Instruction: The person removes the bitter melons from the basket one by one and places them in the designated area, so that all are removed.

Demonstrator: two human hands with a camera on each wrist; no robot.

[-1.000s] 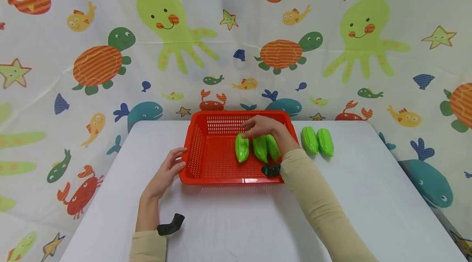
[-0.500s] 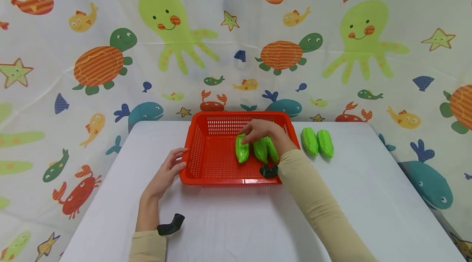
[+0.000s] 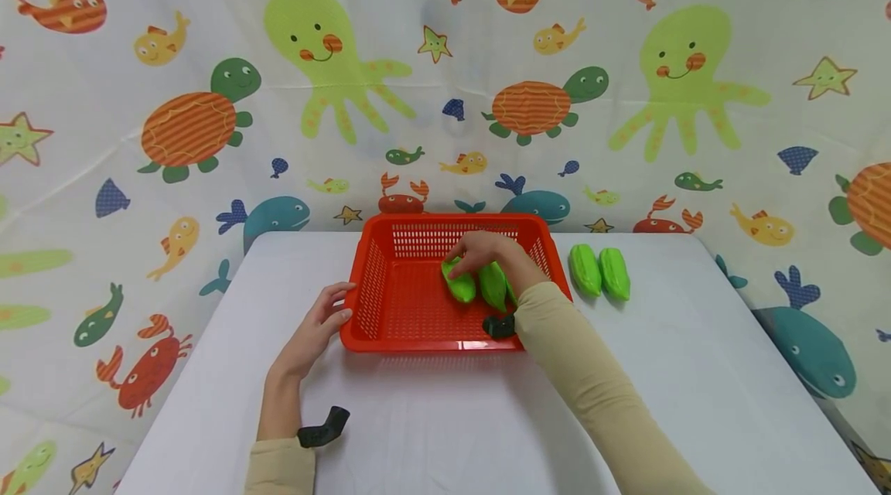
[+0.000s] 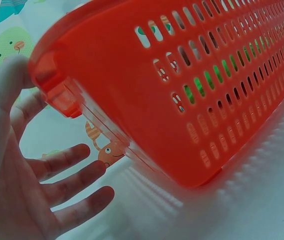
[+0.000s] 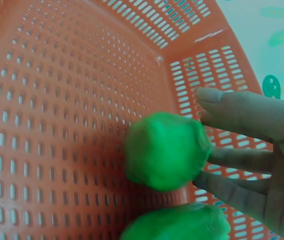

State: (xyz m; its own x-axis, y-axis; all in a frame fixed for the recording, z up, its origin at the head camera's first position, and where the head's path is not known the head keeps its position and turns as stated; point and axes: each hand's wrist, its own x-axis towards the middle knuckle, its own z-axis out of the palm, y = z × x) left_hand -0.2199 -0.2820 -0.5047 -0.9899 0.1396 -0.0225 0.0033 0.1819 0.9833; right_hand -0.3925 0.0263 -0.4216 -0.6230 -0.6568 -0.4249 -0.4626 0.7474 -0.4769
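Observation:
A red plastic basket (image 3: 418, 345) stands on the table. Inside it lie three green ridged fruits that look like star fruit. My right hand (image 3: 482, 251) is over the leftmost star fruit (image 3: 460, 290); in the right wrist view fairly straight fingers (image 5: 231, 187) touch its end (image 5: 166, 150), while the thumb seems apart from it. Beside it lies the middle star fruit (image 3: 493, 288), and the third is mostly hidden by my right arm. My left hand (image 3: 313, 332) rests at the basket's left rim, with thumb and index touching it and the other fingers (image 4: 77, 210) spread loose.
Two more star fruits (image 3: 585, 271), (image 3: 615, 274) lie side by side on the white table (image 3: 696, 371), just right of the basket. A curtain (image 3: 445, 131) printed with sea animals hangs behind. Black wrist straps (image 3: 324, 428) show on both arms.
My right hand has come down and slightly left onto the leftmost star fruit, which has turned so its far end points more to the left. The left hand stays at the rim.

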